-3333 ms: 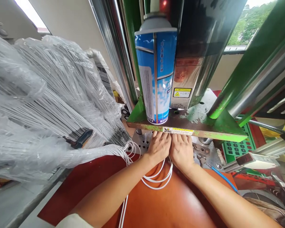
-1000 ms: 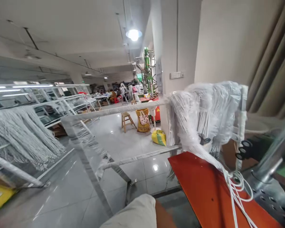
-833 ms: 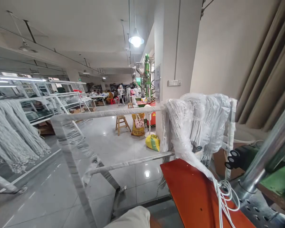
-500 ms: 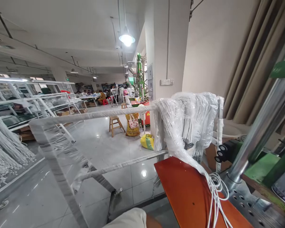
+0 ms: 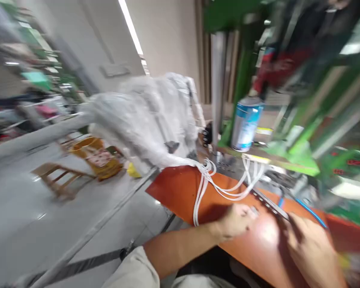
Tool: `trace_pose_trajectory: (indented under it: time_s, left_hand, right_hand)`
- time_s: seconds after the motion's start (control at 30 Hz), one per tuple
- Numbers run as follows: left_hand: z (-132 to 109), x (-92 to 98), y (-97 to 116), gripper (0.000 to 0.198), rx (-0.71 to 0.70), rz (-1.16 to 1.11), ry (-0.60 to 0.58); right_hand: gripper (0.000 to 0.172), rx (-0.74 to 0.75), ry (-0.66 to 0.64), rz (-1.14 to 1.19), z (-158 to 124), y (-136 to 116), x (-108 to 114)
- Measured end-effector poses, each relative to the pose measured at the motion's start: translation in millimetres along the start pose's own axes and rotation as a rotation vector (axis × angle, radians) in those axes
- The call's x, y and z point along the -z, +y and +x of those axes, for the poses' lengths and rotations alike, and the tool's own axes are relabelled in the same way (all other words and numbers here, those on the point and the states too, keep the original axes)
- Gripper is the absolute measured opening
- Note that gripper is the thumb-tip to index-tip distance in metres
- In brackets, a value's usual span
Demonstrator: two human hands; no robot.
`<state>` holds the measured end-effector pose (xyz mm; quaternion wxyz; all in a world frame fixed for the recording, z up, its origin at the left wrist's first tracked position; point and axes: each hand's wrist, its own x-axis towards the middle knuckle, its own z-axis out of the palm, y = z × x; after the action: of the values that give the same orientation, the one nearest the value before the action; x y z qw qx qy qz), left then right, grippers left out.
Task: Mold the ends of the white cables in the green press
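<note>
The picture is smeared by fast head motion. My left hand (image 5: 235,220) rests on the orange table (image 5: 180,190) with its fingers curled near a dark flat strip (image 5: 270,205); whether it grips anything is unclear. My right hand (image 5: 313,250) lies on the table at the lower right, next to the same strip, its fingers blurred. White cables (image 5: 228,188) run from a plastic-wrapped cable bundle (image 5: 144,120) across the table to under the green press plate (image 5: 276,158).
A blue and white spray can (image 5: 246,124) stands on the press plate beside a steel column (image 5: 217,88). A thin blue hose (image 5: 309,208) crosses the table. On the floor to the left are a wooden stool (image 5: 60,178) and a yellow bag (image 5: 97,158).
The view has swung from the factory floor on the left back to the press and table. Both hands have come into view on the orange table; they were out of sight just before.
</note>
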<state>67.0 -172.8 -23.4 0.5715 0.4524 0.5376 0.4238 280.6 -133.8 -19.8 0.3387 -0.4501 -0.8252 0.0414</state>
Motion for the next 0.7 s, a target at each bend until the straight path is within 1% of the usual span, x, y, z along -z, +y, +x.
trace_pose_trajectory:
  time_s: [0.03,0.1,0.17,0.27,0.43,0.6,0.7]
  left_hand:
    - [1.6,0.3,0.3,0.051,0.046,-0.062,-0.028]
    - [4.3,3.4,3.9,0.051,0.080,-0.089,-0.091]
    - [4.1,6.1,8.3,0.050,0.091,-0.045,-0.135]
    - [0.6,6.0,12.7,0.051,0.124,0.029,-0.190]
    - [4.2,1.6,15.8,0.056,0.203,0.092,-0.303]
    - [8.5,-2.7,20.2,0.050,0.232,0.140,-0.384]
    - [7.0,-3.5,23.0,0.048,0.265,0.162,-0.392]
  right_hand:
    - [0.033,-0.093,-0.023,-0.050,-18.6,-1.0,4.8]
    - [0.032,-0.243,-0.095,-0.076,-44.8,-9.9,10.4]
    - [0.031,-0.309,-0.131,-0.030,-58.5,-21.5,12.1]
    - [0.029,-0.307,-0.107,0.046,-66.7,-32.4,9.6]
    - [0.026,-0.307,-0.108,0.148,-71.8,-32.7,2.0]
    - [0.027,-0.302,-0.099,0.127,-74.8,-30.9,0.7]
    - [0.028,-0.310,-0.100,0.125,-75.8,-31.3,-0.6]
